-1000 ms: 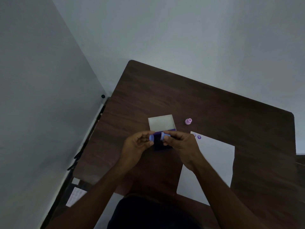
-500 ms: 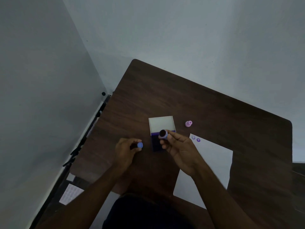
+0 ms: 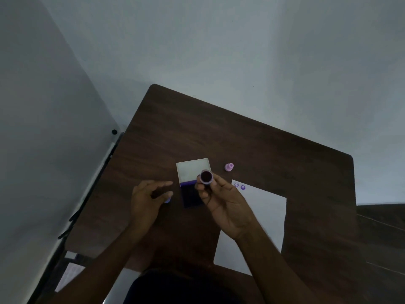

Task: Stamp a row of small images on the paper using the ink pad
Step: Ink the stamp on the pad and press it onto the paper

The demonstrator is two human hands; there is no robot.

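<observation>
Left hand (image 3: 149, 200) lowered, dark wooden table (image 3: 252, 145), grey walls (image 3: 219, 44)

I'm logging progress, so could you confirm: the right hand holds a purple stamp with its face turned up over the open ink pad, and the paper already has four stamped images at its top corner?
Not quite: the head view shows two stamped images at the paper's top corner, not four. The rest holds: the right hand holds the purple stamp face up over the open ink pad.
</observation>
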